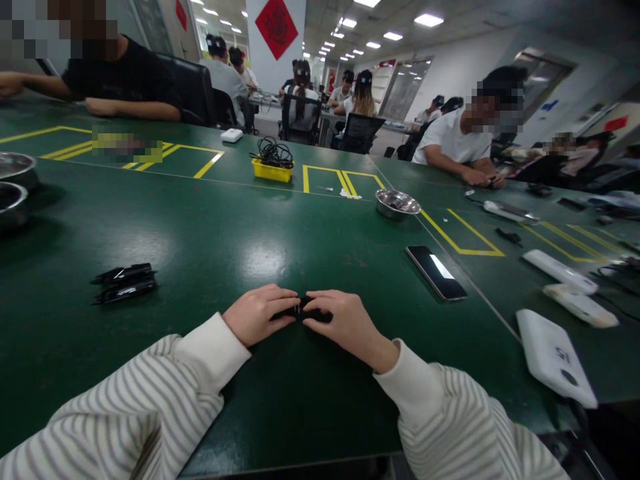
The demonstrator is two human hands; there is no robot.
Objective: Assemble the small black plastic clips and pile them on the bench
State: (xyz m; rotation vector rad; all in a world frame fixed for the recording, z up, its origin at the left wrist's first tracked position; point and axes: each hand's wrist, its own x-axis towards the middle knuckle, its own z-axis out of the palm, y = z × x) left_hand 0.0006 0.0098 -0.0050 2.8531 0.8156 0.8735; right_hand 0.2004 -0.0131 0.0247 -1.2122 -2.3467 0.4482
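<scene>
My left hand [260, 312] and my right hand [343, 320] meet close above the green table, fingertips nearly touching. Between them is a small black thing [301, 305], gripped from both sides with thumbs below and fingers above. Fingers cover most of it, and its kind cannot be made out; a thin light mark shows near its middle. To the left of my hands lie several slim, glossy black pen-like pieces [125, 283], side by side. A phone [436, 272] with a partly lit screen rests on the right.
The green table [200, 220] carries yellow tape outlines. A steel bowl [398, 204] with dark pieces stands ahead, beside a yellow tray [273, 171] of black cables. More bowls [17, 170] stand at left. White devices [555, 353] lie at right. Co-workers sit across the table.
</scene>
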